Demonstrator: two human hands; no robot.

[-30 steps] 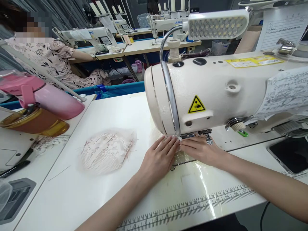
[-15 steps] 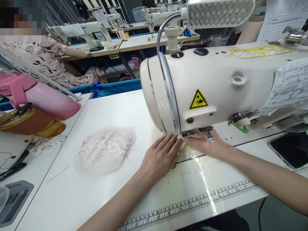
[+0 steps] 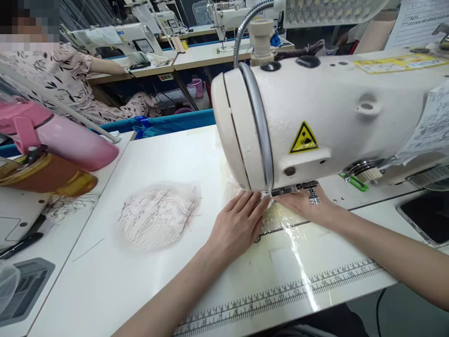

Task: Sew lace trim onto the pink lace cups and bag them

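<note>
My left hand [image 3: 238, 220] lies flat, fingers stretched out, on white lace fabric [image 3: 231, 184] beside the needle area of a sewing machine [image 3: 280, 107]. From the other side my right hand [image 3: 324, 206] reaches under the machine head. Its fingertips come together at the lace edge, partly hidden by the presser foot parts [image 3: 312, 192]. The needle itself is hidden behind the machine head. Further left on the table rests another pale lace piece [image 3: 157, 217], with reddish threads along its edges.
A pink bottle [image 3: 73, 135] and an amber container [image 3: 52, 175] stand at the left. A grey tray [image 3: 31, 290] is near the front left, a phone [image 3: 428, 215] at the right. A printed ruler [image 3: 266, 302] runs along the front edge. Another person [image 3: 70, 84] sits beyond the table.
The whole view has shifted slightly, with the machine now further right in it. Both hands stay at the lace by the needle area, with little visible movement of their own.
</note>
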